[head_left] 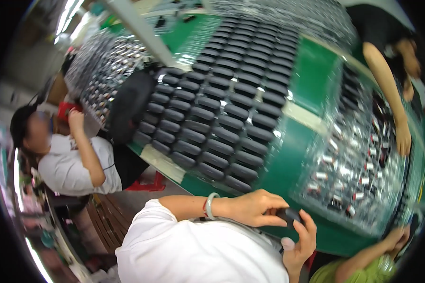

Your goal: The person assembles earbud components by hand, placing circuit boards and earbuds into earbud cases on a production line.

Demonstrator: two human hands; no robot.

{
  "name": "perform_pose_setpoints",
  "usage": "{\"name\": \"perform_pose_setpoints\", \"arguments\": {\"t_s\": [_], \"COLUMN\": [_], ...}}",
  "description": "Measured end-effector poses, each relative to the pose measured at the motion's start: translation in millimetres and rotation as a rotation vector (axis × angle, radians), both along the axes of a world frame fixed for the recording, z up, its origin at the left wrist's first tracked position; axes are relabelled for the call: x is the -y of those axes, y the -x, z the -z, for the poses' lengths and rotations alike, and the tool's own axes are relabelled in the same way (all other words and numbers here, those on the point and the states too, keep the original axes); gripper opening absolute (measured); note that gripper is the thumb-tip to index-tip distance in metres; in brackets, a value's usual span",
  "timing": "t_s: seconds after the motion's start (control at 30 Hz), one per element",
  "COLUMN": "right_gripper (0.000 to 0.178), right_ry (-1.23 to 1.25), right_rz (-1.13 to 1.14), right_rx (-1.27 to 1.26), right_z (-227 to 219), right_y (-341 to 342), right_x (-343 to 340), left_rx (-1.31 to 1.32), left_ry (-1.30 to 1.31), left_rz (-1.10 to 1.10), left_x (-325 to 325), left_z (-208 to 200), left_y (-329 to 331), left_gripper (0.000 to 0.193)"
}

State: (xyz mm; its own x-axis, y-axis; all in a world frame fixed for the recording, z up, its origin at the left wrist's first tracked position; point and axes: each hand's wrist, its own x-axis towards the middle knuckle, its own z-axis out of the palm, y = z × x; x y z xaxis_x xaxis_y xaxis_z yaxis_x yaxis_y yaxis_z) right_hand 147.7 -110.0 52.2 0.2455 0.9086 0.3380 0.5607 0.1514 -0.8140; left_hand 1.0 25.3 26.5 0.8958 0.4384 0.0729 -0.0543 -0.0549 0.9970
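Observation:
In front of my white shirt, near the table's front edge, I hold a small, smooth black rounded piece (288, 215). My left hand (252, 207) pinches its left side between thumb and fingers. The curled fingers of my right hand (303, 238) meet its right side, while the right thumb sits lower, apart from it. Fingers cover part of the piece, so its exact kind does not show. Just beyond my hands, clear plastic trays (277, 134) hold rows of similar-looking dark oval pieces (233, 125) on the green table (288, 165).
Right of my hands lies a clear tray load of small metallic and white parts (349, 165). A co-worker's arm (387, 85) reaches in at far right; a person in green (363, 266) works at lower right. Another person (80, 160) sits left, near a black round seat or cover (130, 106).

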Motion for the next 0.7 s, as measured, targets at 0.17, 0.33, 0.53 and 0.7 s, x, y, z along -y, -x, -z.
{"name": "perform_pose_setpoints", "arguments": {"t_s": [0.17,0.33,0.53,0.7], "right_gripper": [0.025,0.041,0.023,0.021], "right_ry": [0.143,0.081,0.148,0.267], "right_rz": [-0.166,-0.279,-0.224,-0.314], "right_rx": [0.191,0.287,0.312,0.256], "right_z": [3.7,-17.1,-10.1,-2.7], "right_y": [5.5,7.7,2.3,3.5], "right_x": [-17.2,-42.6,-41.0,-43.7], "left_rx": [-0.055,-0.154,-0.642,-0.963], "left_ry": [-0.436,-0.862,-1.188,-1.086], "left_rz": [-0.030,0.050,-0.684,-0.518], "left_x": [-9.9,-78.2,-253.0,-312.6], "left_z": [-13.3,-45.5,-66.1,-34.9], "left_y": [16.4,53.6,180.2,201.8], "left_gripper": [0.055,0.024,0.029,0.030]}}
